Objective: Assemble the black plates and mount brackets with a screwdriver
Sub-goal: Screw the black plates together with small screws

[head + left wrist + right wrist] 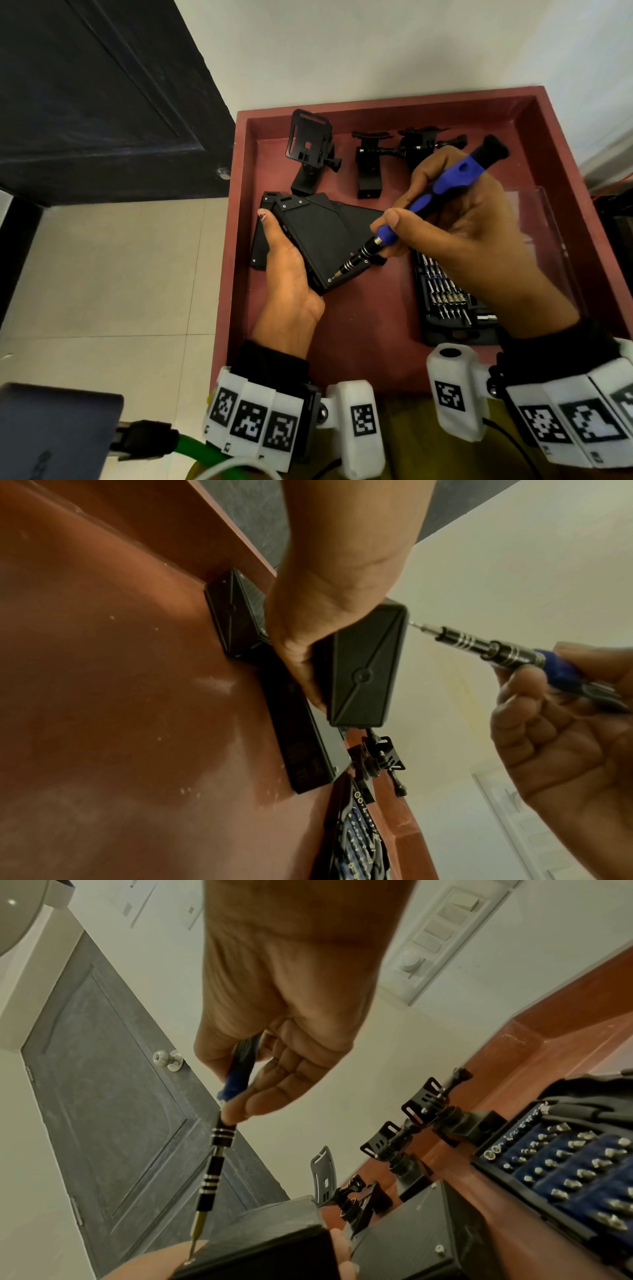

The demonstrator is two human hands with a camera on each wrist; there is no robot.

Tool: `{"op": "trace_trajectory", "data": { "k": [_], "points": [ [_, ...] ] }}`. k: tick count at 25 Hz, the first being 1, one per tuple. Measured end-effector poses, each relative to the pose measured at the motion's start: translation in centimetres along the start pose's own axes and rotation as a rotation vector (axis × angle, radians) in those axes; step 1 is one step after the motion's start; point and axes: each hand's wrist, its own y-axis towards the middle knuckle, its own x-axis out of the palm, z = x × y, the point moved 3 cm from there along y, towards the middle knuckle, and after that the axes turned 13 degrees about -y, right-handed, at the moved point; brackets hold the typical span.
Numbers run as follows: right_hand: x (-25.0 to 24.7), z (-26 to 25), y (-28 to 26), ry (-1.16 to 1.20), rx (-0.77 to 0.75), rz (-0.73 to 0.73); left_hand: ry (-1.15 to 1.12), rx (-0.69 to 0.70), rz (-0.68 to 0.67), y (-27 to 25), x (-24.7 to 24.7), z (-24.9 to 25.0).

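My left hand (286, 260) grips a black plate box (318, 240) from its left side and holds it tilted above the red tray (376, 342). In the left wrist view the fingers wrap under the box (363, 666). My right hand (455, 219) holds a blue-handled screwdriver (442, 192), thumb and fingers pinching near the metal collar. Its tip sits on a screw at the box's near corner (330, 279), also seen on the corner screw (187, 1262). More black plates (260, 253) lie under and behind the held one.
Three black mount brackets (310, 150) (368, 164) (424, 144) stand at the tray's back. A screwdriver bit case (448, 298) lies open at the right under my right wrist. A dark door (102, 102) is to the left, tiled floor below it.
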Motion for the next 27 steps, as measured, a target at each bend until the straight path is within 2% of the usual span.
{"op": "trace_trajectory", "data": {
  "k": [9, 15, 17, 21, 27],
  "points": [
    [0.2, -0.7, -0.2, 0.035, -0.015, -0.141, 0.033, 0.008, -0.021, 0.4, -0.2, -0.1],
    [0.4, -0.8, -0.1, -0.028, -0.038, -0.18, 0.048, 0.028, 0.008, 0.2, 0.0, 0.0],
    [0.3, -0.7, -0.1, 0.026, -0.01, -0.168, 0.042, 0.02, -0.004, 0.0, 0.1, 0.0],
    [-0.7, -1.2, 0.1, 0.151, -0.03, -0.055, 0.02, 0.036, -0.016, 0.0, 0.0, 0.2],
    [-0.5, -0.7, 0.0, 0.17, 0.009, -0.091, 0.026, 0.042, -0.013, 0.1, 0.0, 0.2]
  ]
}}
